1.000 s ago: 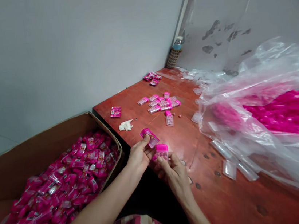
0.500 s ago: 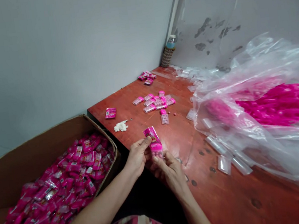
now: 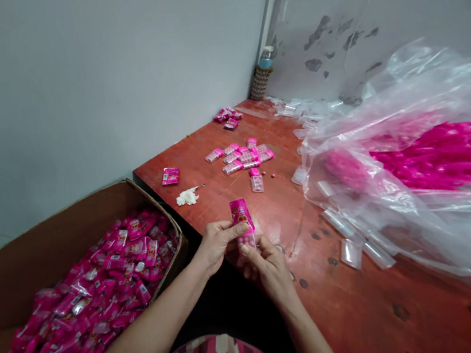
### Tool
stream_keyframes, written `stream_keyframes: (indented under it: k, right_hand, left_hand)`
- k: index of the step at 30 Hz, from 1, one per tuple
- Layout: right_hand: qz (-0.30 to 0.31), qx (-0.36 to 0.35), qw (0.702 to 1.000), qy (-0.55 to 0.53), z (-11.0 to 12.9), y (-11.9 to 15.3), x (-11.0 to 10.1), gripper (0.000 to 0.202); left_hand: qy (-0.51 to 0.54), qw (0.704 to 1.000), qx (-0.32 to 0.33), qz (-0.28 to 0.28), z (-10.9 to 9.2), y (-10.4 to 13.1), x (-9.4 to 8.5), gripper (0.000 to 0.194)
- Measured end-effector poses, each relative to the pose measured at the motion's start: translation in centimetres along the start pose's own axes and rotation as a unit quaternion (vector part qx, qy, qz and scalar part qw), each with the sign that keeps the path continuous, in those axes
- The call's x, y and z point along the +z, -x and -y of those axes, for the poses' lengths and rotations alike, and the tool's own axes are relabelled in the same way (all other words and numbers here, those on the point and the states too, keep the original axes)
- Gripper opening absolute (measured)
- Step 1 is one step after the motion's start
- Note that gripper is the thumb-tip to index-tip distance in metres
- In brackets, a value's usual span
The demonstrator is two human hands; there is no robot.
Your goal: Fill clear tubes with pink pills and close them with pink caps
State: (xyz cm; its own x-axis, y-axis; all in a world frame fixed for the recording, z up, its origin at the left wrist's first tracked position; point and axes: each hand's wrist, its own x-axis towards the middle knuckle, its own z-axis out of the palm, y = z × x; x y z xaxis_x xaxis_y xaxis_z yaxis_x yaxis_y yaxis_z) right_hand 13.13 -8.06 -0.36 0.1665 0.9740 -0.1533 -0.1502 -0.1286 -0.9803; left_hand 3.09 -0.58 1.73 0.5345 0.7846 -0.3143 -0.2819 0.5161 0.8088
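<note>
Fingers [image 3: 236, 232] of left hand [image 3: 214, 245] pinch one pink wrapper [image 3: 240, 213]; those of right hand [image 3: 272, 267] grip one container [image 3: 247, 240].

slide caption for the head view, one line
Left hand and right hand hold a pink wrapper and small container together by a red table.

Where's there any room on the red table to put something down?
The biggest bare patch of table is right of the right hand, nearer than the clear bag. A smaller one lies between that hand and the pink-capped containers. It's crowded where clear plastic pieces lie by the bag, and in the cardboard box, heaped with pink packets.
</note>
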Motion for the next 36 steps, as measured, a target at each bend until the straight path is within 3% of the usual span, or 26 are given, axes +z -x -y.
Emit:
stream_keyframes:
  k: [3, 7, 11, 13, 17, 19, 23, 25, 29, 31, 36]
  right_hand:
    - [0.018, 0.007, 1.0, -0.022, 0.0, 0.0, -0.1, 0.022]
    - [-0.031, -0.028, 0.999, 0.024, 0.1, 0.0, -0.2, 0.019]
    - [0.038, 0.026, 0.998, -0.051, -0.2, 0.0, -0.3, 0.022]
    - [0.038, 0.029, 0.997, -0.054, -0.3, 0.2, -0.3, 0.023]
    - [-0.035, -0.02, 0.999, 0.027, -0.4, 0.5, -0.1, 0.021]
    - [-0.014, -0.002, 1.0, 0.016, -0.4, 0.7, -0.2, 0.021]
    - [0.033, 0.04, 0.997, -0.061, -0.8, 0.9, -0.3, 0.025]
    - [0.005, 0.025, 0.999, -0.025, -1.0, 1.2, -0.3, 0.024]
    - [-0.056, -0.02, 0.993, 0.098, -1.0, 1.5, -0.2, 0.02]
    - [-0.03, -0.008, 0.997, 0.076, -0.9, 1.5, -0.2, 0.021]
    - [0.007, 0.053, 0.998, -0.034, -1.1, 1.1, -0.3, 0.026]
  left_hand:
    - [-0.028, 1.0, 0.001, 0.012, 0.0, 0.1, 0.1, 0.025]
    - [-0.021, 1.0, 0.015, -0.009, 0.2, 0.4, 0.2, 0.021]
    - [-0.02, 0.999, 0.002, 0.025, 0.4, 0.7, 0.3, 0.025]
    - [-0.029, 0.999, -0.004, 0.033, 0.6, 0.8, 0.3, 0.026]
    - [-0.061, 0.997, 0.039, -0.028, 1.1, 1.2, 0.5, 0.023]
    - [-0.056, 0.996, 0.055, -0.042, 1.4, 1.5, 0.5, 0.024]
    - [-0.001, 1.0, 0.019, 0.021, 2.0, 1.8, 0.3, 0.028]
    - [0.016, 0.999, -0.002, 0.033, 2.3, 1.9, 0.1, 0.026]
    - [0.004, 1.0, 0.005, -0.018, 2.8, 2.1, -0.1, 0.023]
    - [0.012, 0.999, 0.016, -0.029, 2.7, 2.3, -0.1, 0.025]
    - [0.065, 0.998, 0.001, 0.02, 2.4, 2.5, 0.1, 0.03]
